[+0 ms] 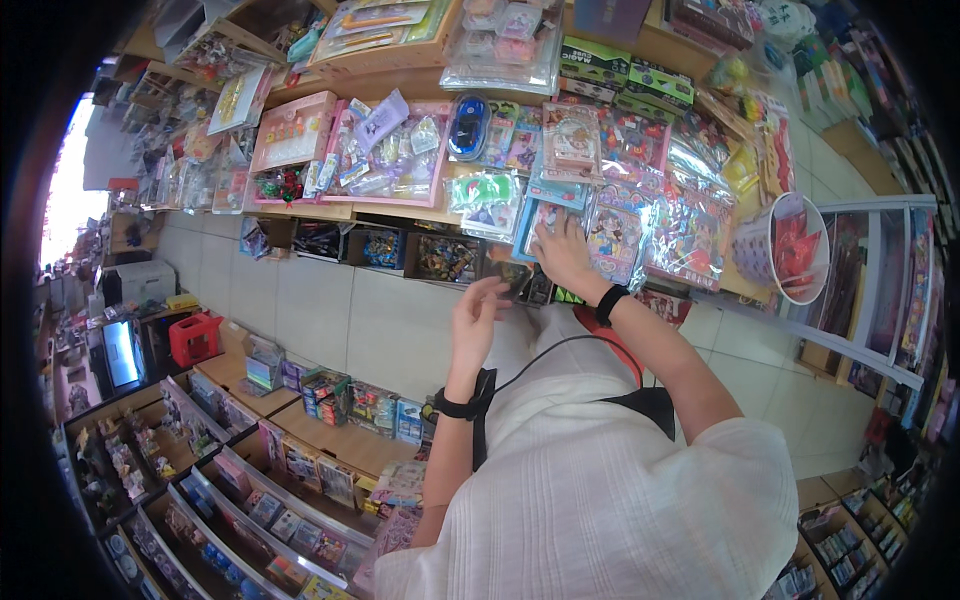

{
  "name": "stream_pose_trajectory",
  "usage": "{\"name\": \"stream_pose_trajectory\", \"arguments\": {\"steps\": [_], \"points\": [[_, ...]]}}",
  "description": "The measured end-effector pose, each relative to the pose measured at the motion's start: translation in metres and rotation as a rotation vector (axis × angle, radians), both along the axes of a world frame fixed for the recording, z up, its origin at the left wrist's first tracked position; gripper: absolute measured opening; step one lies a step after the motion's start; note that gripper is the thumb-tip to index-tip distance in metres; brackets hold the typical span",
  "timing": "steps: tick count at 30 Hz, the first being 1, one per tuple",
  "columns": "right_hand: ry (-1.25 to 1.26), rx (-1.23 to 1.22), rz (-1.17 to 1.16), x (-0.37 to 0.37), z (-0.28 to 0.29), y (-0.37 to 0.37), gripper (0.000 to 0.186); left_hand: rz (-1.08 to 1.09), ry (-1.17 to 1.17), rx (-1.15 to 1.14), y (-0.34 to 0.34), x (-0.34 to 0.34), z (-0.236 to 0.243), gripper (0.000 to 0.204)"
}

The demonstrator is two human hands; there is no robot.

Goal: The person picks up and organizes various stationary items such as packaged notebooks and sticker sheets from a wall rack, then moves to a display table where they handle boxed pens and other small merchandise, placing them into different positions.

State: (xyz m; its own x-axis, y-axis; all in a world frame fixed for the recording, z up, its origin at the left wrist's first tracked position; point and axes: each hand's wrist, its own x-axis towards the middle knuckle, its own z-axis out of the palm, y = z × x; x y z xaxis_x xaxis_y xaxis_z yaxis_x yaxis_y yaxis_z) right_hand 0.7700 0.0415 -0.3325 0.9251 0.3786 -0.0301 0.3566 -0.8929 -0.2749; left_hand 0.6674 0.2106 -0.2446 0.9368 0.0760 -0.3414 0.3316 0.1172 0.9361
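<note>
My right hand (565, 252) lies with its fingers stretched over a light blue flat packet (530, 235) at the shelf's front edge. A pink-and-white picture packet (573, 138) is just beyond it, and packets with cartoon figures (615, 235) lie to its right. Left of the fingers is a clear packet with a green top (485, 192). My left hand (481, 308) hangs in front of the shelf, fingers loosely bent and apart, with nothing visible in it. Each wrist wears a black band.
A pink-edged tray (441, 195) of small bagged items and a blue oval case (468, 127) stand left on the shelf. A white bucket (815, 262) with red packets is at right. Below are open bins (447, 258); behind left, display shelves (250, 520). A cable crosses my lap.
</note>
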Motion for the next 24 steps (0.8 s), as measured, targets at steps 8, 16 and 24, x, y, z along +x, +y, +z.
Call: {"name": "stream_pose_trajectory", "arguments": {"steps": [8,16,24], "points": [[-0.244,-0.04,-0.085,0.02,-0.027,-0.002,0.036,0.009,0.032,0.0,-0.002,-0.013,-0.002,0.024],[0.009,0.001,-0.067,0.007,0.003,-0.006,0.062,0.021,0.026,0.03,0.006,-0.048,0.006,0.026],[0.007,-0.078,-0.014,0.009,0.013,-0.016,0.078,-0.034,0.004,0.036,-0.001,-0.059,0.001,0.026]]}}
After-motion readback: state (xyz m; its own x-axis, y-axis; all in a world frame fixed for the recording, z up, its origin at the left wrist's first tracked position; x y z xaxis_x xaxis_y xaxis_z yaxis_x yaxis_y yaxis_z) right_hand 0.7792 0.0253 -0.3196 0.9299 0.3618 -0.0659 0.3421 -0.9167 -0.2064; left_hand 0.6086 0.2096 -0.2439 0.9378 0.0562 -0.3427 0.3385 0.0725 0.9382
